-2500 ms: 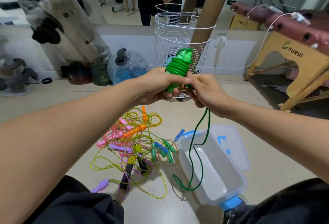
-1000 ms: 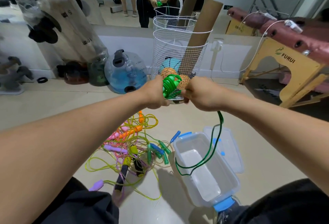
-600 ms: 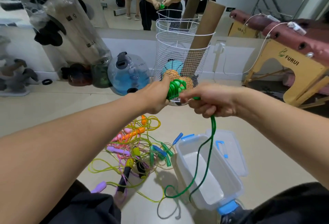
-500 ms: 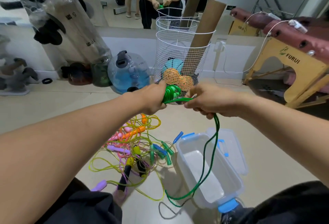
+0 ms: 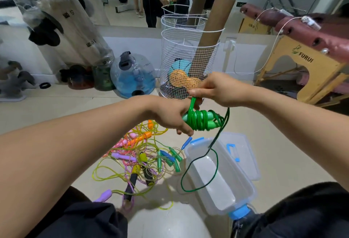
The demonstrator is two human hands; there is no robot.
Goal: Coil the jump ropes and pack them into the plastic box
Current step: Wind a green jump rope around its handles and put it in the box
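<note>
Head view shows the left hand [image 5: 170,116] gripping the green handles [image 5: 200,119] while the right hand [image 5: 217,88] pinches the half-wound green rope [image 5: 215,162], its slack hanging over the empty plastic box [image 5: 245,186], other ropes [image 5: 139,162] tangled on the floor

Bright, even light; edges bowed, perhaps slightly soft.

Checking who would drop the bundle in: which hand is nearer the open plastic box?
Left. The left hand holds the green jump rope bundle just above the plastic box's far-left corner; the right hand pinches the cord higher up, farther away.
</note>
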